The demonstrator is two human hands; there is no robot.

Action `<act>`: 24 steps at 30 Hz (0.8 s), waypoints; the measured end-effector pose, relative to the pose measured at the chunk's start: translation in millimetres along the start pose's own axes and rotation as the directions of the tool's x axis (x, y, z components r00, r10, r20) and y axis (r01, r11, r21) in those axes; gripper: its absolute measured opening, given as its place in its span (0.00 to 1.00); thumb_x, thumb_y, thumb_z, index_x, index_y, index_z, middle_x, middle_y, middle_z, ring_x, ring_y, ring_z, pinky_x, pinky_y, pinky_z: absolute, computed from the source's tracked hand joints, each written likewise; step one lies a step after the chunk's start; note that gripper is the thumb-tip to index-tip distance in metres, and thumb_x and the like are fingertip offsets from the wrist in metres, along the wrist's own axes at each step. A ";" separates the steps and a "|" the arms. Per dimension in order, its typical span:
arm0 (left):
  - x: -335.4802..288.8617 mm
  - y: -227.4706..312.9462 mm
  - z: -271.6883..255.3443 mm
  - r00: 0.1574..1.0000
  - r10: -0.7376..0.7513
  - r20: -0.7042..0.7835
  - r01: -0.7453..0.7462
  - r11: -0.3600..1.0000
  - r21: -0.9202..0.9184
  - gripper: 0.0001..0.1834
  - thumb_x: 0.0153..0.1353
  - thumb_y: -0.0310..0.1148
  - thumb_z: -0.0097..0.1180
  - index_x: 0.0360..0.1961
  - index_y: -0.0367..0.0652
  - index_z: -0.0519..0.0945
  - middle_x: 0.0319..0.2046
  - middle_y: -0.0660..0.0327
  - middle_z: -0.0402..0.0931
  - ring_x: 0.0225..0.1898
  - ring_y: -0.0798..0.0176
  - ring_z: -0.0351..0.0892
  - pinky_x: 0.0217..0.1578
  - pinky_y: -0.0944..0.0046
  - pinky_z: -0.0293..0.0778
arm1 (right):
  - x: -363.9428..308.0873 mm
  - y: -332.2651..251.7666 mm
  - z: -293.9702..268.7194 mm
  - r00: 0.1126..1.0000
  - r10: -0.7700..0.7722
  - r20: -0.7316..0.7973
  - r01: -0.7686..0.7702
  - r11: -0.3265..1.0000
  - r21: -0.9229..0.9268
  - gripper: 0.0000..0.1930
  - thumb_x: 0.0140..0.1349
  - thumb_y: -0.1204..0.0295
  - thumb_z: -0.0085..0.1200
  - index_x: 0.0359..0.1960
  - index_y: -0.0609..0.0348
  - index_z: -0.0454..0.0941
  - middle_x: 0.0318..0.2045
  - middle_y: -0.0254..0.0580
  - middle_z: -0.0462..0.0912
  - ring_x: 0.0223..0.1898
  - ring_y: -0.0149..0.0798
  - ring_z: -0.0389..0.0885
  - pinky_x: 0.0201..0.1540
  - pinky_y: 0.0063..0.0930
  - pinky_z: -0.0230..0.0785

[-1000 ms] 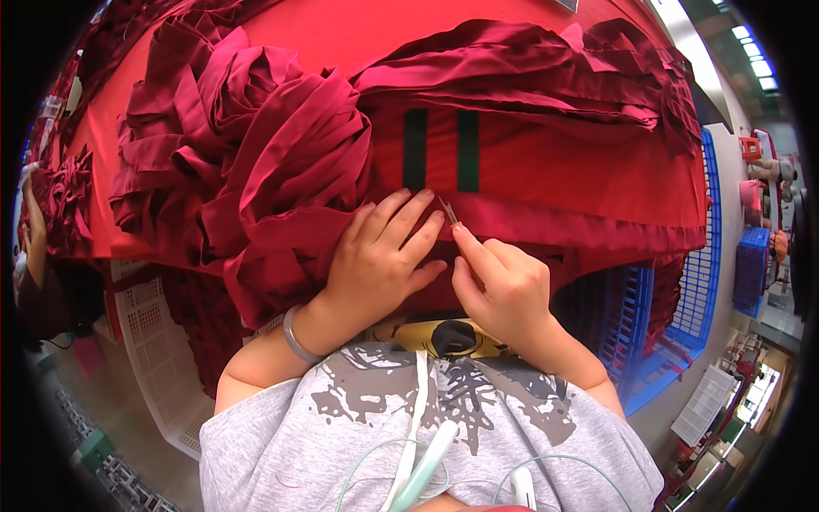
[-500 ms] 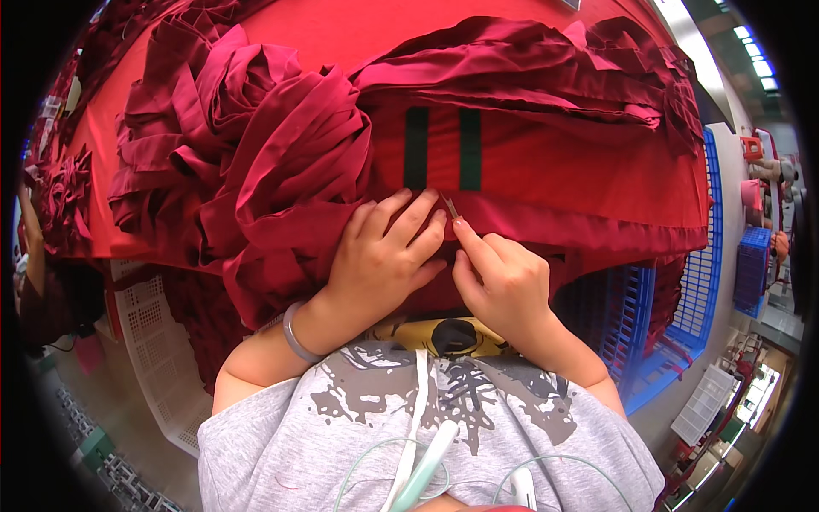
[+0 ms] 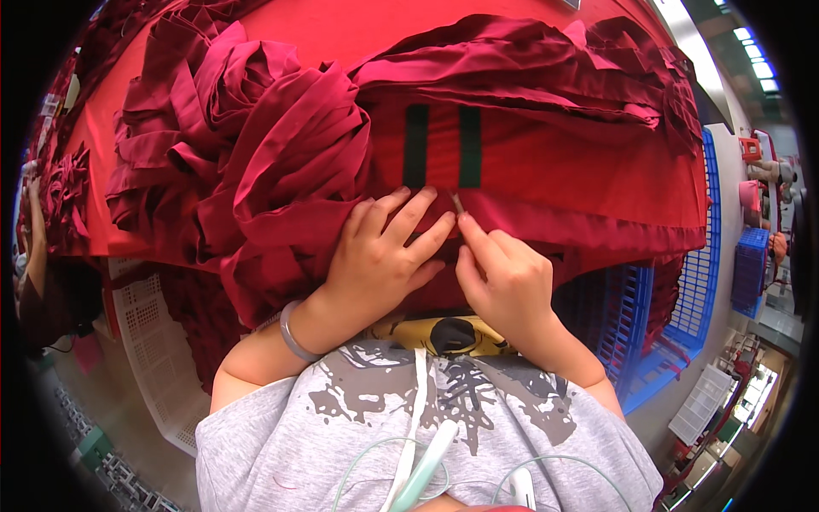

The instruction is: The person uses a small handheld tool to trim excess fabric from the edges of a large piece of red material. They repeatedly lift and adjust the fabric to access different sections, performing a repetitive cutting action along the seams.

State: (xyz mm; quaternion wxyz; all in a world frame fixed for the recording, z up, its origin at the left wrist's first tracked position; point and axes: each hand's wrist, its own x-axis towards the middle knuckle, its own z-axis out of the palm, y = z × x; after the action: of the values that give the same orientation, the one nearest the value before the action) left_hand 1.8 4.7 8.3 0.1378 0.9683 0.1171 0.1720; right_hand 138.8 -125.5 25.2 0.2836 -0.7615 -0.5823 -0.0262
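Observation:
A dark red fabric strip [image 3: 589,224] lies along the near edge of the red-covered table. My left hand [image 3: 375,256] rests on it, fingers spread and pressing the cloth down. Pinched in my right hand [image 3: 510,277] is a small, slim, pointed metal tool [image 3: 458,205]; its tip points away from me at the cloth, close to my left fingertips. Its lower part is hidden by my fingers. Just beyond my hands are two dark green bars [image 3: 415,145] on the red surface. Left of them is a large heap of crumpled dark red fabric [image 3: 290,145].
More folded dark red fabric [image 3: 512,64] lies across the far side of the table. A white basket [image 3: 153,341] stands below on the left, and a blue basket [image 3: 627,324] holding red cloth on the right. Another person's arm [image 3: 36,235] shows at the far left.
My right hand and the metal tool have shifted slightly to the right and away from me. My left fingers have moved a little on the cloth; the fabric lies nearly the same.

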 end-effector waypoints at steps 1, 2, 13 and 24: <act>-0.3 0.0 -0.7 1.000 0.000 0.008 0.000 1.000 -0.008 0.28 0.49 0.42 0.65 0.54 0.55 0.79 0.60 0.60 0.69 0.56 0.54 0.68 0.54 0.52 0.66 | 0.8 0.1 -0.4 0.999 0.040 -0.017 -0.039 0.999 0.017 0.17 0.50 0.77 0.59 0.45 0.62 0.83 0.16 0.34 0.71 0.16 0.34 0.72 0.17 0.28 0.64; -0.9 0.2 -1.4 1.000 0.001 0.017 0.000 1.000 -0.016 0.28 0.49 0.42 0.65 0.54 0.55 0.79 0.60 0.60 0.69 0.56 0.54 0.68 0.54 0.52 0.66 | 1.5 0.2 -1.1 0.996 0.080 -0.033 -0.078 0.996 0.034 0.17 0.50 0.77 0.59 0.45 0.62 0.83 0.17 0.34 0.71 0.15 0.34 0.72 0.17 0.29 0.64; 0.1 -1.7 -2.5 1.000 0.007 0.024 -0.006 1.000 -0.026 0.28 0.49 0.43 0.65 0.55 0.56 0.78 0.60 0.60 0.69 0.57 0.54 0.68 0.55 0.52 0.66 | 8.0 1.8 -3.8 0.990 0.057 -0.125 -0.052 0.998 0.038 0.20 0.52 0.78 0.59 0.49 0.63 0.80 0.18 0.36 0.72 0.16 0.36 0.72 0.18 0.31 0.66; -4.9 -5.3 5.5 0.999 0.034 -0.024 -0.034 0.999 0.000 0.28 0.52 0.41 0.64 0.57 0.56 0.78 0.60 0.60 0.69 0.57 0.54 0.69 0.55 0.53 0.66 | 48.2 22.2 12.1 0.983 0.014 0.185 -0.030 0.996 0.080 0.07 0.53 0.78 0.53 0.35 0.58 0.77 0.23 0.42 0.77 0.26 0.49 0.77 0.35 0.39 0.67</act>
State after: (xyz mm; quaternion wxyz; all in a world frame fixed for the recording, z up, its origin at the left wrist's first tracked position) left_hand -1.6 7.0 0.2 0.1339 0.9680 0.1023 0.1860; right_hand 170.7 -81.5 24.0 0.2601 -0.7545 -0.5982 0.0717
